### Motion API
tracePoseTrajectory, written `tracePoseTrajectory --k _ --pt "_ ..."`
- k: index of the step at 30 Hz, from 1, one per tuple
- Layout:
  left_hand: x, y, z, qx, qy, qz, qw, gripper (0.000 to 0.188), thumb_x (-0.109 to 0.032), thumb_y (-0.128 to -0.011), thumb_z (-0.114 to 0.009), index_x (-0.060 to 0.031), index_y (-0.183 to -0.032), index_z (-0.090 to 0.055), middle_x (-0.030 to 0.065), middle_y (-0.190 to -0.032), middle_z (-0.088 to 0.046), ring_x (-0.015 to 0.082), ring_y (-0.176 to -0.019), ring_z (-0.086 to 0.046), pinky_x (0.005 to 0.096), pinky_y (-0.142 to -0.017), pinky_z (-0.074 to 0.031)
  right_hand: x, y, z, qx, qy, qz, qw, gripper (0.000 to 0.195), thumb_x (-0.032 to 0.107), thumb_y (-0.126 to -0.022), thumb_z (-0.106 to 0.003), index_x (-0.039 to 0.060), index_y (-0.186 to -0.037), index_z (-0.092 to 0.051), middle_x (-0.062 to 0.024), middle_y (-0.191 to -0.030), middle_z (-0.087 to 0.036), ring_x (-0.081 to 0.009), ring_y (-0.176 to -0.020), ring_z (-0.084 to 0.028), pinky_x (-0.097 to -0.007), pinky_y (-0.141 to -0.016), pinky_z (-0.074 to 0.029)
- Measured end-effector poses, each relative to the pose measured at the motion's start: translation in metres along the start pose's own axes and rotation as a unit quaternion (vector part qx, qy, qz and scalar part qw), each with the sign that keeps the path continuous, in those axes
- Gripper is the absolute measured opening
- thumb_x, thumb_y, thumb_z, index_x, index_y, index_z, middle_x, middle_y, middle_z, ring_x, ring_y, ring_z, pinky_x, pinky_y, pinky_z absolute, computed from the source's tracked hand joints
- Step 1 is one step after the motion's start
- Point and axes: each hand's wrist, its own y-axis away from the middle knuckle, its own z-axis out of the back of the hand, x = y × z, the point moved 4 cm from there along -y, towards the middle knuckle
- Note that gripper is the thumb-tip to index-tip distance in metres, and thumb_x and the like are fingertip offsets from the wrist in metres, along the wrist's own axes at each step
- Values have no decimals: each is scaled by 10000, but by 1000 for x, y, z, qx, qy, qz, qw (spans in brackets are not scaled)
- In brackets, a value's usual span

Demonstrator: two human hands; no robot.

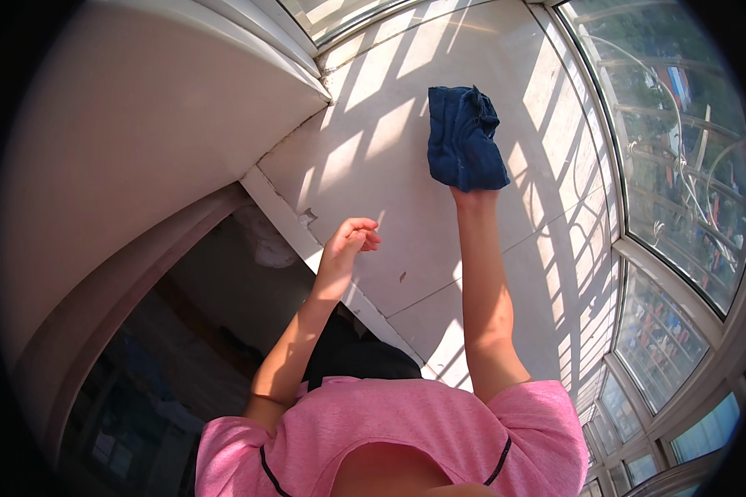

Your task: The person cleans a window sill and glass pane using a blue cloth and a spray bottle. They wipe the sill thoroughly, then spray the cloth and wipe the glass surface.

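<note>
A folded dark blue cloth (466, 140) lies over the pale tiled window ledge (373, 199), well out in front of me. My right hand (474, 196) is inside or beneath it; only the wrist and heel of the hand show, and the fingers are covered. The right arm is stretched nearly straight. Nearer to me, my left hand (352, 242) hovers by the inner edge of the ledge with its fingers loosely bent and a little apart. Nothing is in it. I cannot tell whether it touches the surface.
Along the right run framed window panes (665, 124) with bars and a white cable outside. A pale wall (143, 93) rises at the left, above a dark opening (205, 310). A chipped patch (308, 215) and a small brown flake (402, 277) mark the ledge. Barred shadows cross it.
</note>
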Motion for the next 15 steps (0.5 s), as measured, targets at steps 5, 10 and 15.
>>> tracePoseTrajectory --k 5,10,15 --pt "0 0 -2 -12 -10 15 1000 252 -196 -958 -461 -23 -1118 -549 55 -943 -595 134 -903 -558 291 -874 -437 17 32 -9 -106 605 214 760 384 -33 -851 -439 -21 -1227 -515 -155 -1203 -588 -289 -1082 -591 -359 -907 -478" --pt "-4 -2 -9 6 -14 7 1000 246 -172 -960 -443 -10 -1110 -551 57 -940 -593 129 -880 -551 281 -856 -432 -5 9 20 -66 750 224 619 416 -35 -847 -413 16 -1238 -547 -166 -1247 -565 -290 -1193 -506 -352 -1030 -357" --pt "2 -2 -4 -5 -3 22 1000 258 -188 -963 -447 -3 -1111 -551 48 -933 -587 121 -885 -540 282 -866 -435 3 -30 8 -237 633 198 710 360 175 -912 -457 3 -1210 -564 -140 -1194 -593 -261 -1140 -534 -330 -975 -392"
